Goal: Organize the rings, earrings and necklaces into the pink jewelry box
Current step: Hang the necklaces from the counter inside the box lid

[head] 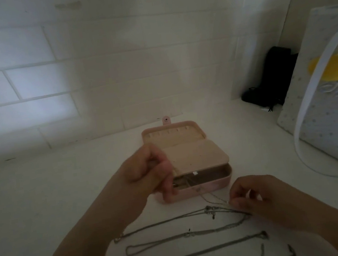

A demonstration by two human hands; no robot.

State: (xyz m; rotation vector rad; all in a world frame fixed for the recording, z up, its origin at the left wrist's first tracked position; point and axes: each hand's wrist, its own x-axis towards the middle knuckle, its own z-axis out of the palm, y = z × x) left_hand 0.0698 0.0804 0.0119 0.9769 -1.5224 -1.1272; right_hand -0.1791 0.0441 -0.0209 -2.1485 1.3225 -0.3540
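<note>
Necklaces (191, 234) lie in rows on the white table (43, 199), nearest the camera, below and left of the right hand's fingers. The right hand (258, 200) pinches one thin chain (214, 200) that runs from its fingertips up over the front wall of the pink jewelry box (196, 191). Beyond, the left hand (148, 169) curls round the box's left edge, seemingly holding the inner flap (198, 154) raised. Judged step: feeding this chain into the lower tray; next calls for slack, without snagging.
</note>
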